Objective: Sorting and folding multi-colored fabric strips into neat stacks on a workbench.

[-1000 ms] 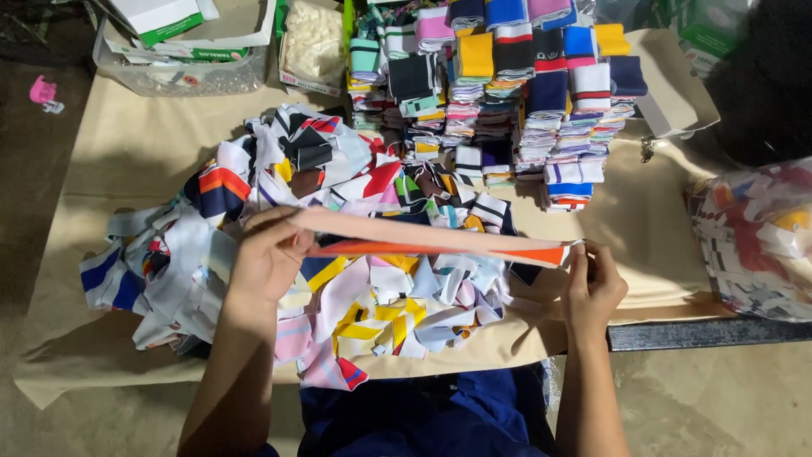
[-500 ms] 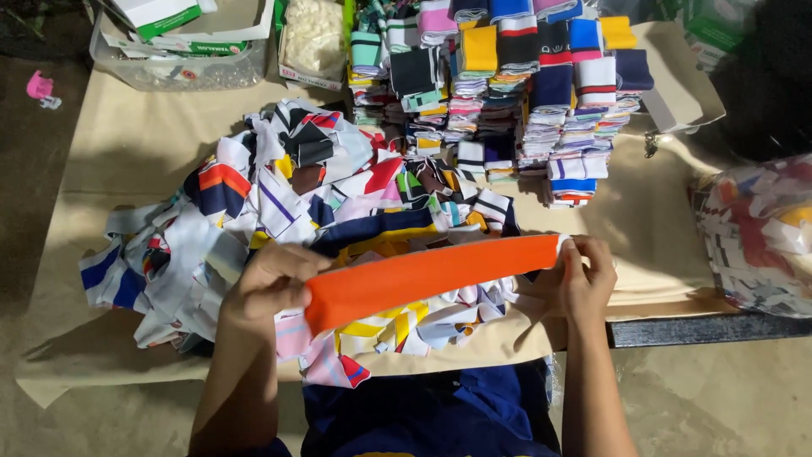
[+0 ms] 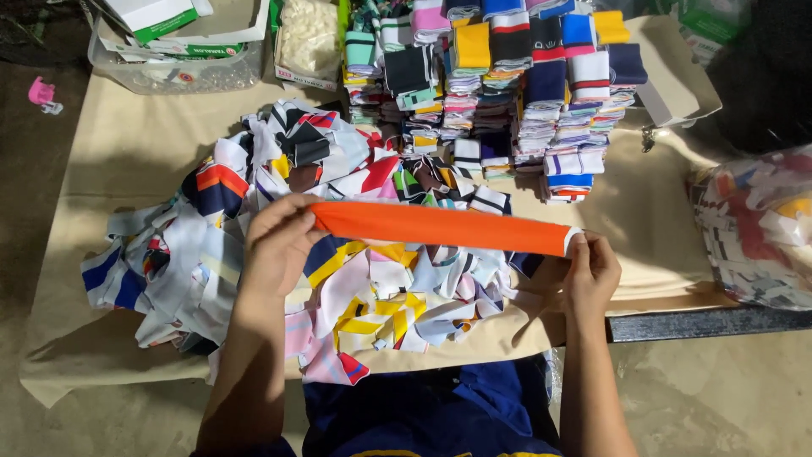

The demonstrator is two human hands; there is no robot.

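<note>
Since half a second ago: the orange band (image 3: 440,227) has turned from a broad face to a narrower strip, pulled straight between both hands; a white edge shows at its right end
Left hand (image 3: 277,241): grip pinching the band's left end, fingers curled over the top edge; it sits higher and nearer the loose heap than before
Right hand (image 3: 592,269): grip pinching the right end, thumb and fingertips pressed together on it
Band: held taut in the air, slanting down to the right, just above the heap (image 3: 338,254)
Judgement: it looks flattened and squared, ready to be folded
Far: sorted stacks (image 3: 507,76); right: a bag (image 3: 753,228) of pieces; all on the cloth-covered worktop (image 3: 127,152)
</note>
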